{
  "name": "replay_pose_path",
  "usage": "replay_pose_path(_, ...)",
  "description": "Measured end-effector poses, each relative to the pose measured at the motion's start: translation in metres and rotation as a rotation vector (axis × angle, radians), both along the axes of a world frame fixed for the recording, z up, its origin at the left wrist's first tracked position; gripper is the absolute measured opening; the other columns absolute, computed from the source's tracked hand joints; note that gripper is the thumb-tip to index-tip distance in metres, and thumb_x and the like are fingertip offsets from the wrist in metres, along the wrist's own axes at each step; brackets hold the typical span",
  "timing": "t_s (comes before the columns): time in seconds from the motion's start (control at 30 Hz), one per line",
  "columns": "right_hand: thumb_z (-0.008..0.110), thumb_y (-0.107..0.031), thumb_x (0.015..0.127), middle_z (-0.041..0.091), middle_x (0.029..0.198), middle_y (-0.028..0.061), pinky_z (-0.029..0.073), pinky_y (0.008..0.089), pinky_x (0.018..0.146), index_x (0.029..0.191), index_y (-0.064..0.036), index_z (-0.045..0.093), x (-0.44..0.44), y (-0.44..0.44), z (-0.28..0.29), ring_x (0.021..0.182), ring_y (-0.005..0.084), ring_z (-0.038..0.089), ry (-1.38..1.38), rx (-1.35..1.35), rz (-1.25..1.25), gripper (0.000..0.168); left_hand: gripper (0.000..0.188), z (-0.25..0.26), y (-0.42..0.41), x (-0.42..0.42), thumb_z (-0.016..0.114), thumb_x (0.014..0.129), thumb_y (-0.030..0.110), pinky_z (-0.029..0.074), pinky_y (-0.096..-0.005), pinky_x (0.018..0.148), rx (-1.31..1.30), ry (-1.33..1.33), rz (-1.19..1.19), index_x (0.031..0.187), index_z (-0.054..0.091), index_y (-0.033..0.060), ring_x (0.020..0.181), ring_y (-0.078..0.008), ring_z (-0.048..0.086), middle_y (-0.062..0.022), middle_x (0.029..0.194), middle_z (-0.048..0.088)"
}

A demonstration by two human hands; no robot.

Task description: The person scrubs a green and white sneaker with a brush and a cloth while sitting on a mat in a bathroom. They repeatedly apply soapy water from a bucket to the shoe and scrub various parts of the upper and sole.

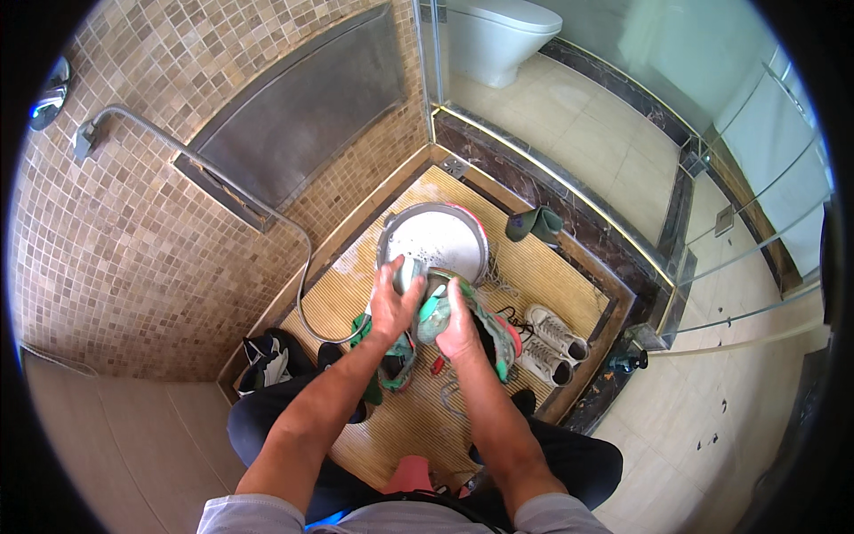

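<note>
My left hand [395, 302] grips a pale scrub brush or sponge, blurred [409, 274], against the toe end of a green and grey sneaker [434, 314]. My right hand [460, 327] holds that sneaker by its side, its opening turned to the right. Just beyond both hands stands a round bucket [437, 240] of white, foamy water. A second green sneaker [397, 367] lies on the floor below my left hand, with a shower hose [310, 267] reaching down near it.
White lace-up sneakers [550, 347] sit at the right, loose laces [497, 277] beside the bucket. Black and white shoes [267, 360] stand at the left. A green rolled cloth or insole [534, 223] lies by the dark marble curb [567, 193]. A floor drain [455, 165] is at the far corner.
</note>
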State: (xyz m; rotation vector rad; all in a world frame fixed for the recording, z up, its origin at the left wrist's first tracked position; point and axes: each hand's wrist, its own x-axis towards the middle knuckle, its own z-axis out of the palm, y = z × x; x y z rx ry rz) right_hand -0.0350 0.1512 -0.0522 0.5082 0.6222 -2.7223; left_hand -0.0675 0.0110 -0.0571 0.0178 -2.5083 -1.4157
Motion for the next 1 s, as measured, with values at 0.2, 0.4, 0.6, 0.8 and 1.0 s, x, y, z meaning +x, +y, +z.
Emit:
replay_pose_path(0.2, 0.055, -0.054, 0.103, 0.064, 0.106, -0.0011, 0.051, 0.032, 0.085, 0.121, -0.012, 0.063, -0.003, 0.005, -0.013, 0.098, 0.0136, 0.062, 0.02, 0.037, -0.045, 0.046, 0.053, -0.007, 0.008, -0.025, 0.079, 0.09, 0.021, 0.047, -0.038, 0.1, 0.546, -0.165, 0.034, 0.128, 0.053, -0.007, 0.109, -0.0233, 0.057, -0.0194, 0.117, 0.061)
replay_pose_path(0.4, 0.051, -0.058, 0.104, 0.064, 0.129, 0.0057, 0.049, 0.0369, 0.1, 0.138, -0.009, 0.057, -0.008, 0.018, 0.0, 0.116, 0.0202, 0.062, 0.092, -0.031, -0.005, 0.06, 0.061, 0.014, 0.025, 0.027, 0.082, 0.085, 0.025, 0.051, -0.046, 0.099, -0.201, 0.112, -0.152, 0.137, 0.056, 0.0051, 0.116, -0.0429, 0.061, -0.0258, 0.121, 0.061)
replay_pose_path(0.6, 0.055, -0.053, 0.104, 0.066, 0.123, 0.0018, 0.05, 0.0363, 0.098, 0.134, -0.012, 0.06, 0.006, -0.008, -0.014, 0.112, 0.0177, 0.062, -0.057, 0.101, -0.025, 0.051, 0.056, 0.01, 0.003, -0.017, 0.081, 0.086, 0.025, 0.051, -0.0453, 0.098, 0.005, -0.095, 0.062, 0.132, 0.058, 0.0039, 0.112, -0.0425, 0.063, -0.0249, 0.122, 0.061)
replay_pose_path(0.8, 0.05, -0.054, 0.106, 0.061, 0.138, 0.0053, 0.045, 0.0396, 0.107, 0.141, -0.009, 0.055, -0.01, 0.016, -0.009, 0.125, 0.0212, 0.058, 0.126, -0.066, 0.034, 0.058, 0.059, 0.012, 0.024, 0.022, 0.081, 0.086, 0.026, 0.053, -0.0423, 0.091, -0.296, 0.204, -0.176, 0.136, 0.058, 0.0031, 0.101, -0.0383, 0.064, -0.0171, 0.11, 0.061)
replay_pose_path(1.0, 0.052, -0.056, 0.104, 0.058, 0.14, 0.0029, 0.044, 0.0378, 0.107, 0.146, -0.01, 0.05, 0.006, -0.009, -0.004, 0.127, 0.0193, 0.056, -0.018, 0.132, 0.001, 0.061, 0.057, 0.01, 0.008, -0.004, 0.08, 0.087, 0.027, 0.051, -0.0462, 0.098, -0.151, -0.005, -0.036, 0.135, 0.058, 0.0077, 0.112, -0.0422, 0.063, -0.022, 0.124, 0.06)
